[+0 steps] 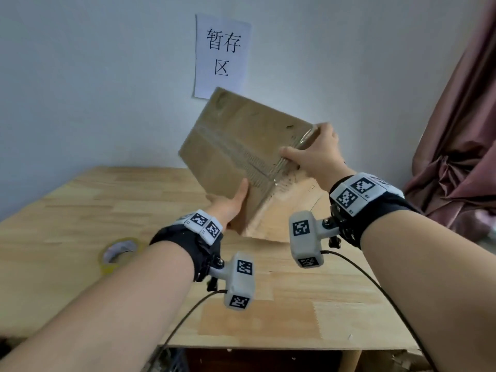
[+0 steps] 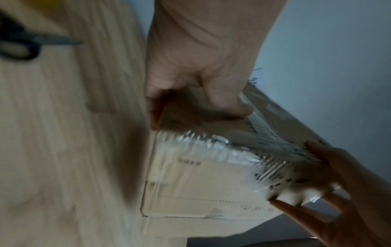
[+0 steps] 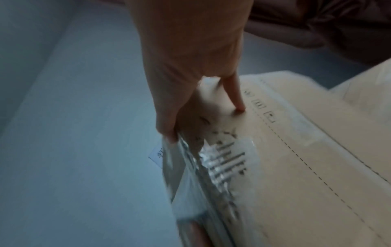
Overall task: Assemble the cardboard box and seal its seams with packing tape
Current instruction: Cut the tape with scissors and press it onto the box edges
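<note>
A pale wall [image 1: 107, 76] backs a light wooden table [image 1: 80, 210], with a white paper sign [image 1: 222, 56] printed in black characters taped to the wall above the table's far edge. Taking the cardboard box [image 1: 241, 146] as the landmark: left of it and nearer the person, a roll of packing tape [image 1: 119, 253] lies flat on the table. The left wrist view also shows black-handled scissors [image 2: 19, 43] on the wood, well apart from the box.

The box is held tilted in the air above the table's far side, its broad face turned up toward the camera, with clear tape [image 1: 257, 167] running along the centre seam and wrapping over the near edge. The left hand [image 1: 230, 205] grips the box's lower near corner, thumb on the upper face and fingers curled beneath. The right hand [image 1: 316, 154] holds the box's right edge, thumb pressed across the taped seam and fingers wrapped round the side; in the right wrist view one fingertip [image 3: 240, 108] presses the printed side panel. Right of the box hangs a dusky pink curtain [image 1: 461, 143].
</note>
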A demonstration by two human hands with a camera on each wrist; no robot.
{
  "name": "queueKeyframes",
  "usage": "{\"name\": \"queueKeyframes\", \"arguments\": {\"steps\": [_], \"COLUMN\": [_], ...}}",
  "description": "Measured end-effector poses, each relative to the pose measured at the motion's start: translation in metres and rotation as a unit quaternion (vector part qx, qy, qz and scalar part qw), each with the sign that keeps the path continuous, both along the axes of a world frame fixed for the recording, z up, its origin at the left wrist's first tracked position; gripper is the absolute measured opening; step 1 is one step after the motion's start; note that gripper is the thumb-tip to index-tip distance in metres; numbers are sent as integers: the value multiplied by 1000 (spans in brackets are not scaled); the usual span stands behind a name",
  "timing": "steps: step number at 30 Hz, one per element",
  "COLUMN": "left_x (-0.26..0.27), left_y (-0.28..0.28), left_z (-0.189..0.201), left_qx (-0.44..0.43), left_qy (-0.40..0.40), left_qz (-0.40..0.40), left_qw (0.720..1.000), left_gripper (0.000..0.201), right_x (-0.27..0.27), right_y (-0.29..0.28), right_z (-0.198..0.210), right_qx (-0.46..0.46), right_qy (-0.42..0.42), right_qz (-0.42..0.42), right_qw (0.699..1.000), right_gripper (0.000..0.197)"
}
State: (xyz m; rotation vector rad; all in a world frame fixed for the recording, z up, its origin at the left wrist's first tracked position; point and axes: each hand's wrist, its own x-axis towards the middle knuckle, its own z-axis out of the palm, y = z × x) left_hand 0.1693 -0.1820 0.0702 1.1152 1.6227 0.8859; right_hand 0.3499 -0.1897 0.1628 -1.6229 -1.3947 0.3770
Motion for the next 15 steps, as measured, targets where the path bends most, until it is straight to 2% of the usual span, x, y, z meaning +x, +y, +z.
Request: {"name": "queueKeyframes", "arguments": {"steps": [1, 3, 5, 6, 8, 10, 13, 15], "left_x": [4, 11, 17, 17, 14, 5, -10, -21], "left_y": [5, 11, -12, -14, -10, 1, 10, 14], "left_z": [-14, -44, -42, -41, -36, -24, -8, 0], "left_qx": [-20, -61, -106, -107, -63, -16, 93, 168], "left_qy": [-6, -15, 9, 44, 90, 107, 148, 216], "left_qz": [-25, -82, -149, -174, -159, -134, -90, -62], "left_qw": [999, 995, 983, 978, 981, 985, 980, 960], "left_gripper": [145, 151, 142, 127, 98, 85, 68, 57], "right_x": [3, 12, 22, 26, 35, 42, 46, 46], "right_y": [0, 0, -1, -3, -6, -8, -1, 6], "right_z": [-2, -12, -28, -37, -57, -75, -85, -81], "right_qx": [-2, -24, -49, -60, -83, -98, -84, -90], "right_qy": [-26, -62, -113, -155, -211, -230, -270, -250], "right_qz": [18, 45, 51, 53, 75, 90, 44, -8], "right_qw": [1000, 997, 991, 985, 971, 964, 958, 964], "right_gripper": [96, 90, 87, 85, 77, 65, 56, 53]}}
